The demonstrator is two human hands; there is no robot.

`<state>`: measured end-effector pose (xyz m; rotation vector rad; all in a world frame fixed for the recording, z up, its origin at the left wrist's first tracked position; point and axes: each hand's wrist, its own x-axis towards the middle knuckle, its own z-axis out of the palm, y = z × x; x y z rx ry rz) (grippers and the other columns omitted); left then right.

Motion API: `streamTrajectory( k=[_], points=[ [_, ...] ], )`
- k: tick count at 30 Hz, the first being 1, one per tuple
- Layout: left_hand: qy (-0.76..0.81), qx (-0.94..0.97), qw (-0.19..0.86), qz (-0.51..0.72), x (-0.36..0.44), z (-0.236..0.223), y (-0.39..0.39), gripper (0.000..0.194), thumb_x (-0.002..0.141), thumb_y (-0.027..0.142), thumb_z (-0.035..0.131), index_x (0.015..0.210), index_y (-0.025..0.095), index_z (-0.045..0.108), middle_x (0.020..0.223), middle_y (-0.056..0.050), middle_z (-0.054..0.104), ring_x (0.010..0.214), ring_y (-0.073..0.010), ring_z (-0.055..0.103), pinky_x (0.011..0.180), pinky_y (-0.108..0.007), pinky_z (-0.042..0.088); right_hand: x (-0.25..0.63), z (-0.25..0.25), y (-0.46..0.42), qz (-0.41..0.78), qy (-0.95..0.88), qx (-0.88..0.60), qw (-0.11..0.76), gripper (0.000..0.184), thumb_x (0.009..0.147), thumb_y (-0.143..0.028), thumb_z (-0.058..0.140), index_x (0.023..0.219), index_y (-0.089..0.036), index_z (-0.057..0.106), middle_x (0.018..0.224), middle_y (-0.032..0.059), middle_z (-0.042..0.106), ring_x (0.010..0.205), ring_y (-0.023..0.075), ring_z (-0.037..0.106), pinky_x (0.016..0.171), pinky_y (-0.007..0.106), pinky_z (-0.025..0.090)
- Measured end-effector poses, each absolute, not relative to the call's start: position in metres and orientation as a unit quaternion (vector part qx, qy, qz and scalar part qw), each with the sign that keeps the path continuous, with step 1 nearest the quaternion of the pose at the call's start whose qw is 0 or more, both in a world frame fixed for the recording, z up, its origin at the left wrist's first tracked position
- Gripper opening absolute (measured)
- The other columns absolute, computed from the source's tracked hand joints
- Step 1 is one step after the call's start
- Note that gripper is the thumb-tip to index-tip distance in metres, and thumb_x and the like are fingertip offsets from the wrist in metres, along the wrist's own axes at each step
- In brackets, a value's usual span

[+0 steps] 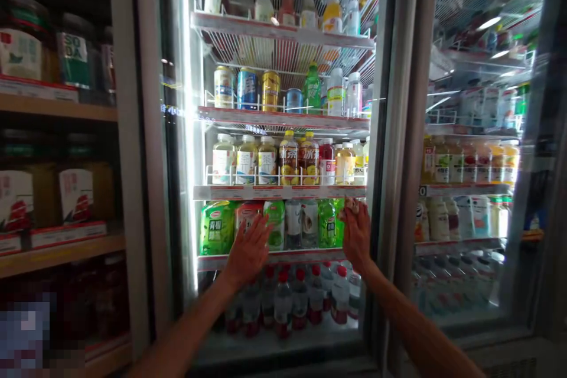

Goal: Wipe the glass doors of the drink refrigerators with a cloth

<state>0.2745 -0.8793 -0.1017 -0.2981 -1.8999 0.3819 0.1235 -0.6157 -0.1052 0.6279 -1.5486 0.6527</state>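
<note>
In front of me is the glass door (283, 339) of a lit drinks fridge. My left hand (248, 250) is raised before the fourth shelf with its fingers stretched out and apart, seemingly flat against the glass. It holds nothing and partly covers a red pack and a green pack (275, 225). My right hand (357, 236) is at the door's right side, its fingers pressed on a crumpled pinkish-brown cloth (352, 207). The cloth lies just below the white shelf edge (283, 192). Behind that hand stand green bottles (326, 224), partly hidden.
Bottled teas (268, 160) line the shelf above, with cans (247, 88) higher up. Red-capped bottles (283, 301) fill the bottom. A metal door frame (401, 159) separates this door from another fridge door (469, 165) on the right. Wooden shelves (57, 107) with large jars stand left.
</note>
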Motion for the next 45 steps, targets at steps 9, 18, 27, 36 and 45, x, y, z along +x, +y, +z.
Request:
streamTrajectory(
  k=[9,18,27,36,45],
  points=[
    [-0.814,-0.068,0.552,0.166,0.293,-0.122,-0.913,0.058,0.083,0.022,0.044,0.138,0.018,0.028,0.140,-0.011,0.037,0.135,-0.0220,0.023,0.111,-0.046,0.017,0.175,-0.132,-0.696,0.081,-0.693,0.480,0.533,0.051,0.082,-0.015,0.044,0.131,-0.029,0.042,0.144,0.0009,0.035,0.137,0.0195,0.018,0.110,0.042,0.020],
    [-0.812,0.008,0.557,0.174,0.323,-0.110,-0.955,0.058,0.084,0.020,0.042,0.139,0.016,0.025,0.142,-0.013,0.033,0.135,-0.0248,0.022,0.110,-0.049,0.019,0.184,-0.050,-0.742,0.171,-0.688,0.407,0.575,0.049,0.084,-0.016,0.043,0.132,-0.025,0.041,0.147,0.0051,0.026,0.138,0.0223,0.012,0.109,0.047,0.017],
    [-0.811,0.057,0.552,0.185,0.351,-0.112,-0.994,0.058,0.084,0.019,0.041,0.139,0.016,0.025,0.142,-0.013,0.033,0.135,-0.0250,0.023,0.109,-0.050,0.020,0.206,-0.073,-0.783,0.065,-0.624,0.551,0.551,0.045,0.083,-0.020,0.047,0.128,-0.028,0.045,0.143,0.0013,0.035,0.136,0.0192,0.022,0.112,0.043,0.010],
    [-0.787,0.103,0.575,0.199,0.375,-0.103,-1.026,0.058,0.084,0.020,0.041,0.139,0.015,0.024,0.143,-0.014,0.031,0.134,-0.0254,0.025,0.109,-0.048,0.022,0.235,-0.072,-0.840,0.056,-0.572,0.609,0.547,0.034,0.084,-0.024,0.047,0.118,-0.027,0.053,0.142,-0.0005,0.038,0.135,0.0196,0.024,0.111,0.042,0.015],
    [-0.764,0.119,0.598,0.209,0.393,-0.072,-1.044,0.061,0.085,0.022,0.040,0.141,0.015,0.017,0.144,-0.014,0.030,0.134,-0.0249,0.025,0.108,-0.048,0.023,0.249,0.037,-0.890,0.179,-0.610,0.508,0.582,0.045,0.081,-0.016,0.050,0.125,-0.025,0.047,0.146,0.0043,0.030,0.136,0.0254,0.020,0.110,0.049,0.013]
  ],
)
